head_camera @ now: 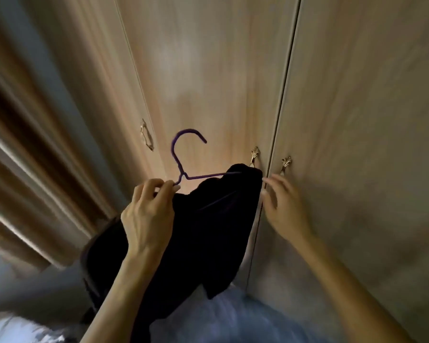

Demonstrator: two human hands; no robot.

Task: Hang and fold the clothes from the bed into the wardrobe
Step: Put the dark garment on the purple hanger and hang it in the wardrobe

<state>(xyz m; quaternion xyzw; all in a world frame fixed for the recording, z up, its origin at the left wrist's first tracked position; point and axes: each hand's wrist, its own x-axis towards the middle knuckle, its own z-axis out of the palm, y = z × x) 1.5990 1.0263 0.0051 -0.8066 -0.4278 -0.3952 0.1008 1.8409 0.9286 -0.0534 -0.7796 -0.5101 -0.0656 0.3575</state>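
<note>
A black garment hangs on a purple hanger, held up in front of the shut wooden wardrobe. My left hand grips the hanger just below its hook, at the neck. My right hand reaches toward the gap between the middle and right doors, its fingers fairly straight and their tips at the door edge just below the ornate metal handle. That hand holds nothing. The garment's right shoulder almost touches its fingertips.
A second ornate handle is on the right door and another handle on the left door. Brown curtains hang at the left. Pale bedding lies at the bottom left.
</note>
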